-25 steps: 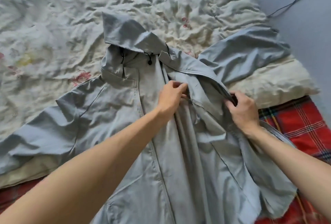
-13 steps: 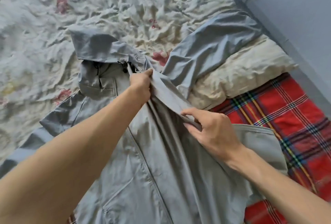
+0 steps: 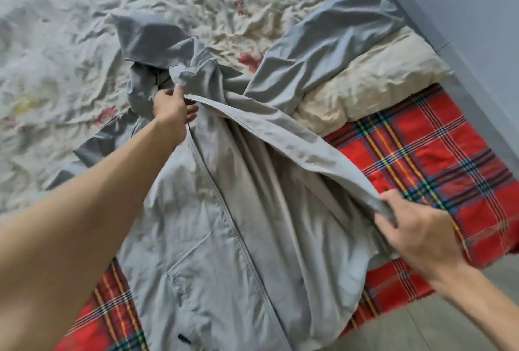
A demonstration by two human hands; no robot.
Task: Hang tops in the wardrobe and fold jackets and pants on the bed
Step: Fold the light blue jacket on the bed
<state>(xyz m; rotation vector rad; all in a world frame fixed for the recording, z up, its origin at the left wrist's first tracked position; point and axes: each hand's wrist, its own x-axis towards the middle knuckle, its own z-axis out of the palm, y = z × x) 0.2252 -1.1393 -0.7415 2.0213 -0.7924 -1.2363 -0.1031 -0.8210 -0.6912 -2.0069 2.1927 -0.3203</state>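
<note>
One grey hooded jacket (image 3: 213, 210) (on the bed (image 3: 56, 41)) is gripped by curled fingers of left hand (image 3: 171, 110) and right hand (image 3: 418, 234).

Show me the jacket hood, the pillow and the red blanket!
jacket hood (image 3: 146, 36), head view, its flat grey middle.
pillow (image 3: 373, 81), head view, its cream top.
red blanket (image 3: 427, 154), head view, a bare checked patch.

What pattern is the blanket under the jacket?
Red tartan plaid blanket, with dark, yellow and green stripes; clearest in the head view, right of the grey jacket.
</note>
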